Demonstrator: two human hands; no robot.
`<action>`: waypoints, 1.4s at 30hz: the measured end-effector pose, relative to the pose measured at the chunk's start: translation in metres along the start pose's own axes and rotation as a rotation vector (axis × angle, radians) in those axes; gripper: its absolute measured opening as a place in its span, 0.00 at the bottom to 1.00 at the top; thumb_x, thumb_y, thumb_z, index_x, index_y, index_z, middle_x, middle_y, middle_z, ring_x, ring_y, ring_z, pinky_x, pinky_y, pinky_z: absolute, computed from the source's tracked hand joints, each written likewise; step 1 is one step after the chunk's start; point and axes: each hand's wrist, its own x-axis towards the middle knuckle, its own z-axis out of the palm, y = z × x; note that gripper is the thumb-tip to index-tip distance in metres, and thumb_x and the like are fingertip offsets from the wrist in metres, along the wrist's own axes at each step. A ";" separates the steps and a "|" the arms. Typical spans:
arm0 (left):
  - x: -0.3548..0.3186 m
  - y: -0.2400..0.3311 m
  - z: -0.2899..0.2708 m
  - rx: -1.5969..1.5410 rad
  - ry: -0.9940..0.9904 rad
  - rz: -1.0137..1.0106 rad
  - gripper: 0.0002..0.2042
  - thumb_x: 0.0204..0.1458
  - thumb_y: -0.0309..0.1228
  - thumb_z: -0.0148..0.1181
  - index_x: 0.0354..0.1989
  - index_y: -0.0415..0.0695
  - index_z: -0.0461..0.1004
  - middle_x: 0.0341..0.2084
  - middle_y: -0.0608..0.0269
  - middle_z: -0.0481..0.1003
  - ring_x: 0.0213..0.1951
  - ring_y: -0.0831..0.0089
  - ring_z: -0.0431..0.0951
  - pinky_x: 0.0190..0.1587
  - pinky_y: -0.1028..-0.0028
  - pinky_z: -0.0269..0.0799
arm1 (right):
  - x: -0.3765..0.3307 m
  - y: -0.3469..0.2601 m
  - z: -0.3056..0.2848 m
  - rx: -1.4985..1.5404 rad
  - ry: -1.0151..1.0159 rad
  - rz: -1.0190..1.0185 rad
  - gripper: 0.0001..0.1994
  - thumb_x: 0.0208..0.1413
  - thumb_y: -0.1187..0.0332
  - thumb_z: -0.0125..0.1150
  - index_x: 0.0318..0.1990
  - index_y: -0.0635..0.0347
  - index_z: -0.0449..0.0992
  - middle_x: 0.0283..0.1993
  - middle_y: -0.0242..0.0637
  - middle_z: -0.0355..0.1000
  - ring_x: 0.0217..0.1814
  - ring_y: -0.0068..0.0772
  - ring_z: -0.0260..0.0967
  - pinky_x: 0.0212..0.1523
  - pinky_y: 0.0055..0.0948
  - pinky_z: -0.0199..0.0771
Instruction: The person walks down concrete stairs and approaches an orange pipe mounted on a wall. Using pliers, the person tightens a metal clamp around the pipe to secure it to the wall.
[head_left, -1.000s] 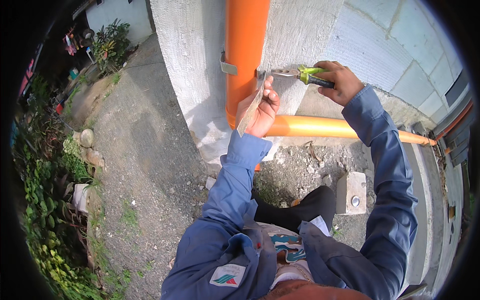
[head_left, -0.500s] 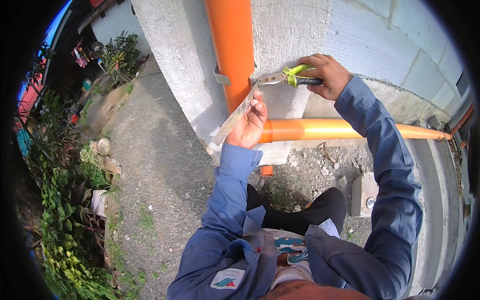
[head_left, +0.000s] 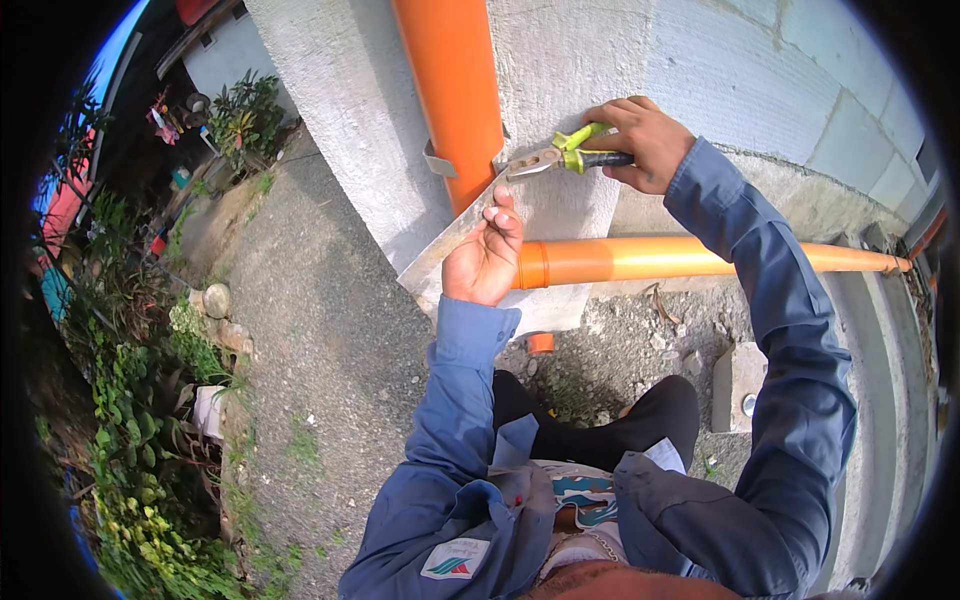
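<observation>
Two bare hands meet beside an upright orange pipe (head_left: 455, 90), and we look straight down on them. Our right hand (head_left: 648, 142) is wrapped around the green-and-black handles of a pair of pliers (head_left: 540, 163), whose nose points left to the upper end of a thin, flat metal strip (head_left: 440, 252). From this angle we cannot tell whether the jaws are clamped on the metal or merely lie against it. Our left hand (head_left: 484, 255), palm turned up, has its fingers closed on the strip near that same end, while the rest slants down and left across a rough white column (head_left: 560, 70).

A bent metal tab (head_left: 438, 160) sits at the upright pipe's left side. Below the pliers, a second orange pipe (head_left: 650, 258) runs off to the right along the foot of a block wall (head_left: 740, 80). Blue sleeves (head_left: 465, 360) cover both our arms above dark trousers (head_left: 655, 425). Near the knees lie a short orange pipe end (head_left: 541, 343) and a concrete block (head_left: 738, 375) bearing a round, shiny piece. To our left, a gravel path (head_left: 320, 250) borders leafy plants (head_left: 150, 470) and a rounded stone (head_left: 216, 300).
</observation>
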 end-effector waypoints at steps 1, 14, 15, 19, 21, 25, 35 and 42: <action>-0.001 0.001 0.001 -0.006 -0.005 -0.013 0.16 0.65 0.23 0.53 0.59 0.31 0.67 0.49 0.42 0.74 0.43 0.63 0.77 0.50 0.64 0.78 | 0.000 0.000 0.001 0.005 0.002 0.002 0.21 0.50 0.63 0.69 0.54 0.48 0.82 0.62 0.37 0.70 0.65 0.42 0.66 0.67 0.46 0.62; 0.000 0.003 0.004 0.025 -0.035 -0.017 0.13 0.66 0.21 0.46 0.55 0.27 0.69 0.48 0.43 0.76 0.49 0.61 0.79 0.50 0.63 0.79 | 0.007 -0.005 0.011 -0.112 0.013 0.020 0.17 0.54 0.57 0.70 0.49 0.49 0.84 0.58 0.36 0.72 0.62 0.40 0.68 0.65 0.39 0.67; 0.000 0.003 0.004 0.027 -0.028 -0.013 0.13 0.66 0.21 0.46 0.54 0.27 0.69 0.48 0.43 0.76 0.49 0.61 0.79 0.50 0.63 0.79 | 0.008 -0.005 0.011 -0.117 0.004 0.022 0.16 0.54 0.57 0.70 0.49 0.49 0.84 0.58 0.36 0.72 0.62 0.40 0.68 0.65 0.38 0.67; 0.001 0.005 0.005 0.031 -0.025 -0.020 0.12 0.66 0.21 0.45 0.52 0.27 0.69 0.48 0.44 0.77 0.48 0.61 0.79 0.51 0.63 0.79 | 0.010 -0.005 0.011 -0.127 0.004 0.026 0.15 0.53 0.57 0.71 0.46 0.50 0.85 0.56 0.34 0.73 0.60 0.39 0.69 0.63 0.38 0.68; 0.001 0.006 0.005 0.025 -0.025 -0.031 0.12 0.66 0.22 0.45 0.51 0.27 0.70 0.48 0.45 0.77 0.48 0.62 0.79 0.51 0.63 0.79 | 0.010 -0.006 0.011 -0.140 0.020 0.025 0.13 0.53 0.57 0.71 0.44 0.50 0.86 0.55 0.34 0.73 0.59 0.38 0.69 0.62 0.37 0.68; 0.000 0.007 0.003 0.040 -0.038 -0.018 0.12 0.67 0.24 0.45 0.52 0.28 0.70 0.49 0.46 0.77 0.46 0.64 0.79 0.51 0.63 0.79 | 0.010 -0.010 0.010 -0.181 0.048 0.024 0.12 0.52 0.58 0.72 0.40 0.51 0.86 0.52 0.33 0.74 0.56 0.37 0.70 0.60 0.37 0.69; -0.015 -0.016 0.007 0.717 0.159 0.207 0.15 0.69 0.31 0.48 0.56 0.35 0.72 0.45 0.51 0.80 0.42 0.70 0.80 0.50 0.66 0.79 | 0.011 -0.007 0.011 -0.144 0.032 0.039 0.11 0.50 0.58 0.73 0.39 0.51 0.86 0.48 0.33 0.74 0.54 0.37 0.70 0.57 0.37 0.71; -0.029 -0.047 0.031 2.203 0.068 1.356 0.13 0.55 0.21 0.66 0.49 0.40 0.78 0.45 0.60 0.79 0.48 0.65 0.75 0.54 0.65 0.71 | 0.011 -0.005 0.018 -0.158 0.028 0.034 0.11 0.50 0.58 0.73 0.37 0.52 0.86 0.47 0.34 0.73 0.53 0.38 0.70 0.56 0.37 0.71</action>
